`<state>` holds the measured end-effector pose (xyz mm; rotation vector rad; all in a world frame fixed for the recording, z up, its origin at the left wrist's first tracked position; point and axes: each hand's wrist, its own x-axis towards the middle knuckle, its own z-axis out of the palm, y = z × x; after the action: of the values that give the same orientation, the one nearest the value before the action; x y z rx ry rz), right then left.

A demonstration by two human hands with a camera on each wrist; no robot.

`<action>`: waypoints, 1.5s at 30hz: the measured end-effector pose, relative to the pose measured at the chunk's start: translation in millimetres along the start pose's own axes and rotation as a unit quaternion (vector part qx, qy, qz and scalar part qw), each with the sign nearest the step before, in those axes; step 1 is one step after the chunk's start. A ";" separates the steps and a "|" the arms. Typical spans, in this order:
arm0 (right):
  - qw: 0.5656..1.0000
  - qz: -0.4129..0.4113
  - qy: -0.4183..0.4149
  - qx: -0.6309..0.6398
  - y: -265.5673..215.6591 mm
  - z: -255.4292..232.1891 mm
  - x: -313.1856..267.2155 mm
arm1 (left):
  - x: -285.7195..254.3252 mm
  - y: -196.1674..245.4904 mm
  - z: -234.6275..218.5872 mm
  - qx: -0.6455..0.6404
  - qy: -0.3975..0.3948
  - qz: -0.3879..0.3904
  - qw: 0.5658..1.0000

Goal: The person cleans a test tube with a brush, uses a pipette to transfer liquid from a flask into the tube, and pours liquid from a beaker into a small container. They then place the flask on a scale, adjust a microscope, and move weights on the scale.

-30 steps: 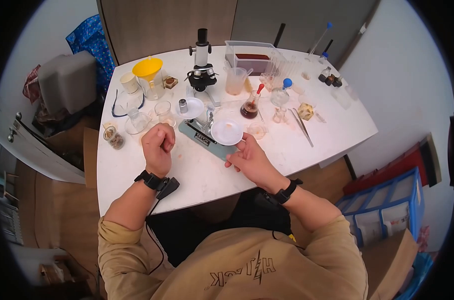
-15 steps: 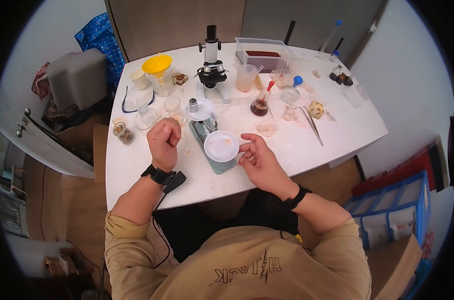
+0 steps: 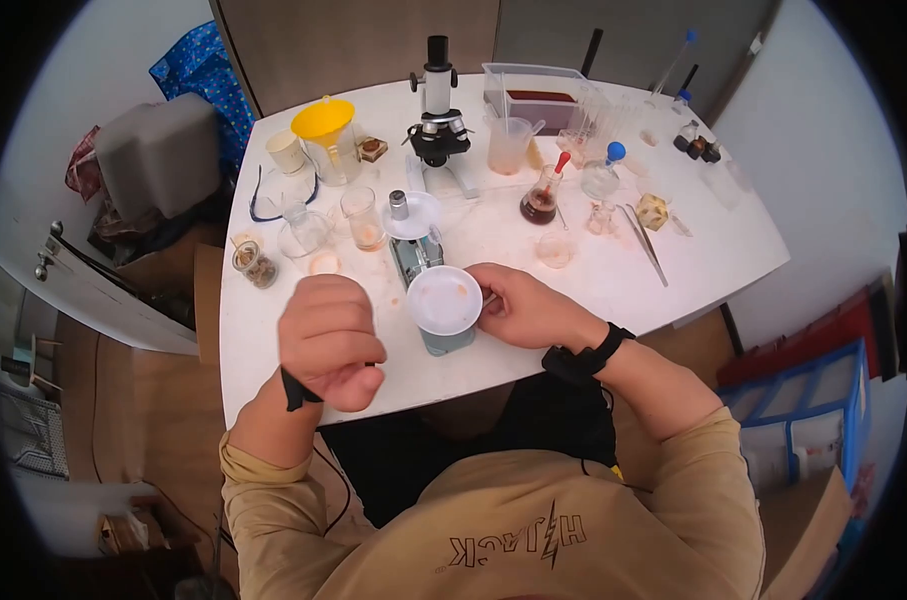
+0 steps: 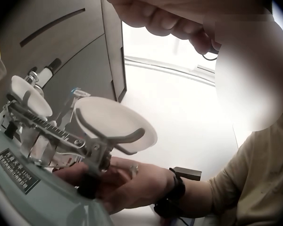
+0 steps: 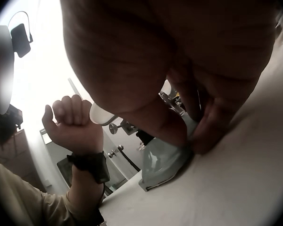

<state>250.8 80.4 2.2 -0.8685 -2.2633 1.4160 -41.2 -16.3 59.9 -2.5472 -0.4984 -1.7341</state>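
A teal balance scale stands at the front of the white table, one white pan toward me. On its far pan sits a small metal weight. My right hand grips the base at its right side, below the near pan; in the right wrist view thumb and fingers close in on the base's edge. An adjusting knob shows under the pan. My left hand is raised left of the scale, fingers folded into a fist, nothing visible in it.
Behind the scale stands a microscope. A glass beaker, a yellow funnel and a jar are on the left. To the right are a flask of dark liquid, tweezers and a petri dish.
The balance scale has turned so its near pan points toward me. My right hand left its side, then came back to the base. My left fist has moved nearer the head camera.
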 end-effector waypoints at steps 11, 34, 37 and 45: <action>0.997 0.005 -0.049 0.055 -14.7 36.6 20.6 | 6.0 33.9 -26.8 0.013 0.107 0.069 0.992; 0.996 0.084 0.021 0.022 -18.0 -35.6 66.8 | -11.3 -2.2 40.8 -0.136 -0.106 -0.041 0.984; 0.971 0.036 0.175 -0.160 -12.1 -56.6 87.6 | -18.5 -3.6 46.9 -0.182 -0.111 -0.093 0.973; 0.886 0.105 0.239 -0.382 8.9 -34.3 170.2 | -27.2 -12.7 47.5 -0.219 -0.115 -0.160 0.955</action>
<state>144.0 217.5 3.0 -1.5255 -2.3397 0.2322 -10.8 -1.8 15.0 -3.1605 -0.6263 -1.8245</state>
